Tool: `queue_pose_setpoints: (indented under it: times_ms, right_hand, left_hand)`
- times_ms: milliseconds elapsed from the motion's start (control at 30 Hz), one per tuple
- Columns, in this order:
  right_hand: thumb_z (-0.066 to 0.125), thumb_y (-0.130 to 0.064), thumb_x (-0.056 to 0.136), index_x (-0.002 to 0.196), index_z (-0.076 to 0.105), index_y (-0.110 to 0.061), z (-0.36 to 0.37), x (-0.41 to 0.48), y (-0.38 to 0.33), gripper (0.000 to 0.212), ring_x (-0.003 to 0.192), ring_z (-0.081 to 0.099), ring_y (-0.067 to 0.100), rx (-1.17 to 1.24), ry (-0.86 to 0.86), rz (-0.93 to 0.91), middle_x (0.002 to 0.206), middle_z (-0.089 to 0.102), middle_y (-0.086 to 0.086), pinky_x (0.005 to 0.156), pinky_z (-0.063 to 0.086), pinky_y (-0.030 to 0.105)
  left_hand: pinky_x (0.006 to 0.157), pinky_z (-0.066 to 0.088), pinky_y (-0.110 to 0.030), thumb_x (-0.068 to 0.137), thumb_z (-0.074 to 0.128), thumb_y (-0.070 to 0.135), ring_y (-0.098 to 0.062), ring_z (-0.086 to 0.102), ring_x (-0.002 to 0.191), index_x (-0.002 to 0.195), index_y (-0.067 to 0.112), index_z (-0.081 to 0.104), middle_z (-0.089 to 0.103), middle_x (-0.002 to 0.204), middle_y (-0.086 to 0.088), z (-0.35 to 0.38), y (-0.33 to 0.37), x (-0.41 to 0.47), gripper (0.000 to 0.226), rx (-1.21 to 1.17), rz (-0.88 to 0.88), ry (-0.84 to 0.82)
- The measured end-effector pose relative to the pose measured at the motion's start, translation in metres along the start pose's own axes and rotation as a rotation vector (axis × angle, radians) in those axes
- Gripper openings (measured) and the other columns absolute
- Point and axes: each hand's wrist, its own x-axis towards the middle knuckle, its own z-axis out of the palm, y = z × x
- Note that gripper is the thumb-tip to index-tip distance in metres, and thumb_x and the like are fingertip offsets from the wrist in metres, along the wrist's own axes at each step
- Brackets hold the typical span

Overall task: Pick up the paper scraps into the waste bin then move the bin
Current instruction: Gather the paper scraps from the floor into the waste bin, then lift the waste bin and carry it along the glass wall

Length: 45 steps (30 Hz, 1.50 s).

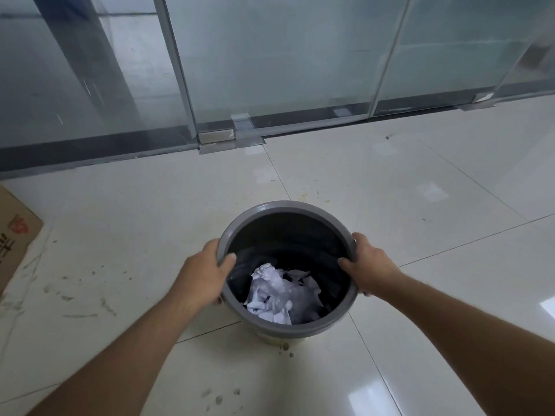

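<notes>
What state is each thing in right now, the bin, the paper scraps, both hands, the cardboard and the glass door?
Waste bin: upright, open-topped, dark liner inside, gripped at the rim on both sides.
Paper scraps: crumpled, lying inside the bin.
Left hand: closed on the bin's left rim.
Right hand: closed on the right rim.
Cardboard: flat on the floor, partly out of view.
Glass door: shut.

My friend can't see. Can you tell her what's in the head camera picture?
Two bare hands, left hand and right hand, grip opposite sides of a round grey waste bin holding crumpled white paper scraps, on a pale tiled floor.
</notes>
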Motion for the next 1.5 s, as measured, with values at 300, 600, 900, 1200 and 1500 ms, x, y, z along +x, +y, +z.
queue_pose_setpoints:
  times_ms: [300, 600, 900, 1200, 1500]
  right_hand:
    - [0.037, -0.019, 0.091, 0.11, 0.04, -0.015, 0.001, -0.012, -0.016, 0.02, 0.068, 0.059, 0.024, -0.022, 0.045, 0.009, 0.081, 0.057, 0.008, 0.059, 0.055, 0.041]
    - [0.043, -0.02, 0.089, 0.103, 0.043, -0.016, -0.21, -0.111, -0.173, 0.015, 0.061, 0.056, 0.02, 0.034, -0.025, -0.068, 0.075, 0.054, 0.003, 0.046, 0.046, 0.03]
    - [0.054, -0.025, 0.085, 0.105, 0.051, -0.013, -0.563, -0.219, -0.399, 0.024, 0.076, 0.063, 0.035, 0.127, 0.11, -0.241, 0.092, 0.064, 0.014, 0.062, 0.057, 0.043]
    - [0.057, -0.027, 0.086, 0.105, 0.055, -0.015, -0.731, -0.271, -0.507, 0.023, 0.065, 0.063, 0.027, 0.2, 0.197, -0.399, 0.09, 0.065, 0.01, 0.042, 0.045, 0.024]
    - [0.055, -0.025, 0.092, 0.102, 0.054, -0.005, -0.81, -0.312, -0.475, 0.023, 0.033, 0.054, 0.02, 0.276, 0.265, -0.31, 0.069, 0.065, 0.016, 0.031, 0.039, 0.023]
  left_hand:
    - [0.038, 0.052, -0.034, 0.1, 0.044, 0.029, -0.025, 0.065, 0.058, 0.124, 0.03, 0.049, 0.067, 0.076, -0.005, -0.01, 0.004, -0.018, 0.025, -0.066, 0.003, 0.071]
    - [0.034, 0.047, -0.026, 0.1, 0.044, 0.03, -0.028, 0.066, 0.065, 0.119, 0.035, 0.052, 0.069, 0.081, -0.007, -0.235, 0.165, -0.108, 0.022, -0.092, -0.079, 0.093]
    - [0.033, 0.044, -0.019, 0.099, 0.046, 0.032, -0.019, 0.063, 0.051, 0.12, 0.035, 0.05, 0.067, 0.078, -0.002, -0.545, 0.447, -0.203, 0.021, -0.074, 0.029, 0.228]
    - [0.042, 0.058, -0.032, 0.1, 0.046, 0.029, -0.031, 0.073, 0.061, 0.113, 0.025, 0.054, 0.069, 0.085, -0.013, -0.691, 0.584, -0.273, 0.016, -0.109, 0.1, 0.377]
    - [0.032, 0.044, -0.023, 0.099, 0.048, 0.026, -0.014, 0.058, 0.034, 0.11, 0.022, 0.057, 0.069, 0.073, -0.015, -0.703, 0.668, -0.27, 0.016, -0.111, 0.263, 0.327]
